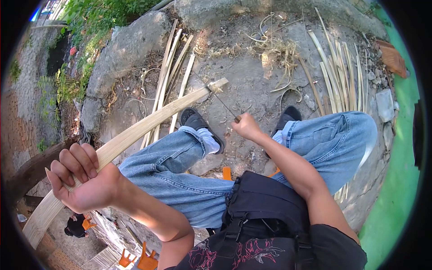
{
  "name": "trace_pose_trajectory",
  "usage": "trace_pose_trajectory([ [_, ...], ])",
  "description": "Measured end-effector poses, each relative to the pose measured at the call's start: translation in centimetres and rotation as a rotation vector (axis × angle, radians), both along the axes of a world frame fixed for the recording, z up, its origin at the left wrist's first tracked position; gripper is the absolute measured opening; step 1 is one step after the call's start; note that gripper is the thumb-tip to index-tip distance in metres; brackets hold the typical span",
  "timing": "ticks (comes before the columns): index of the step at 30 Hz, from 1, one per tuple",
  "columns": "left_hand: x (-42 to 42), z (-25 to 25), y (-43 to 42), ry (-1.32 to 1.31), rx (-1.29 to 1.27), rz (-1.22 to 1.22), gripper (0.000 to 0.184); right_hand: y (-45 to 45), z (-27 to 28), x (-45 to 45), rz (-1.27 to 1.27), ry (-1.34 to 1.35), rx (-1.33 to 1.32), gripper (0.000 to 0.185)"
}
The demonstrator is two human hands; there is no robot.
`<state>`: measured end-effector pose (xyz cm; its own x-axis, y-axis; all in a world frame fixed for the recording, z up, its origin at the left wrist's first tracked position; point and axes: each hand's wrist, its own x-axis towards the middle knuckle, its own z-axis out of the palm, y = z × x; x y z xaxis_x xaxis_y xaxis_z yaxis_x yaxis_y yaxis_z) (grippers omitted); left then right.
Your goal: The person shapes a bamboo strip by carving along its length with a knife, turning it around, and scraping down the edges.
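Observation:
My left hand is wrapped round a long, pale bamboo strip. The strip slants from the lower left up past my left knee, its far end above the ground between my feet. In my right hand is the handle of a knife with a long, thin, dark blade. That blade crosses the strip close to its far end, where a small curl or rough bit of fibre shows. How deep the edge sits in the strip I cannot tell. My fingers hide most of the knife's handle.
Split strips lie left of my feet, and another bundle lies to the right. Curly shavings litter the ground ahead. A concrete edge, a brick and a green wall border the spot. Orange chairs stand behind.

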<state>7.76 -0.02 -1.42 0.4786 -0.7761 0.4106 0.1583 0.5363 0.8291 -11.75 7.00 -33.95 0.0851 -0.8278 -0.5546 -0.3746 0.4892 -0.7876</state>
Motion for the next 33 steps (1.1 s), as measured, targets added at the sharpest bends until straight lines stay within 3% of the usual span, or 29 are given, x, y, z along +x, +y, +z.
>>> trace_pose_trajectory([
  [4, 0.3, 0.0, -0.3, 0.004, 0.0, -0.006, 0.039, 0.1, 3.6, 1.4, 0.047, -0.041, -0.18, 0.029],
  [7, 0.6, -0.5, -0.3, -0.005, 0.011, 0.033, 0.038, -0.6, 7.9, 2.2, 0.109, -0.142, -0.151, 0.03],
  [10, 1.3, -0.5, -0.2, -0.029, 0.04, 0.043, 0.038, -0.6, 0.1, 1.6, -0.038, -0.049, 0.149, 0.029],
  [13, 1.8, -0.5, -0.5, -0.007, 0.021, 0.02, 0.038, -1.2, -0.4, 1.0, -0.026, 0.029, 0.13, 0.029],
  [16, 1.9, -0.6, -0.6, -0.004, 0.003, -0.066, 0.038, -1.5, 7.2, 2.3, 0.081, -0.12, -0.118, 0.029],
  [18, 2.0, -0.8, -0.3, -0.04, -0.007, -0.116, 0.039, -1.6, 7.4, 2.6, 0.107, -0.14, -0.074, 0.03],
  [19, 2.0, -0.9, -0.1, -0.056, -0.012, -0.142, 0.039, -1.8, 7.2, 2.6, 0.119, -0.149, -0.053, 0.03],
  [22, 3.2, -1.0, 0.4, -0.037, -0.023, -0.23, 0.039, -1.8, -1.6, -0.9, 0.032, 0.043, 0.095, 0.03],
  [25, 2.7, -0.9, 0.1, -0.027, -0.033, -0.237, 0.039, -2.1, 1.7, 1.4, 0.04, 0.063, 0.097, 0.029],
  [28, 2.1, -0.7, 0.0, -0.021, -0.032, -0.232, 0.038, -1.9, 8.4, 2.6, 0.118, -0.137, -0.105, 0.029],
  [31, 2.1, -0.8, 0.3, -0.062, -0.03, -0.256, 0.038, -1.9, 6.1, 2.4, 0.13, -0.034, -0.017, 0.03],
  [33, 2.9, -0.8, 0.6, -0.062, -0.01, -0.217, 0.038, -1.5, -2.8, -0.1, 0.042, 0.053, 0.138, 0.03],
])
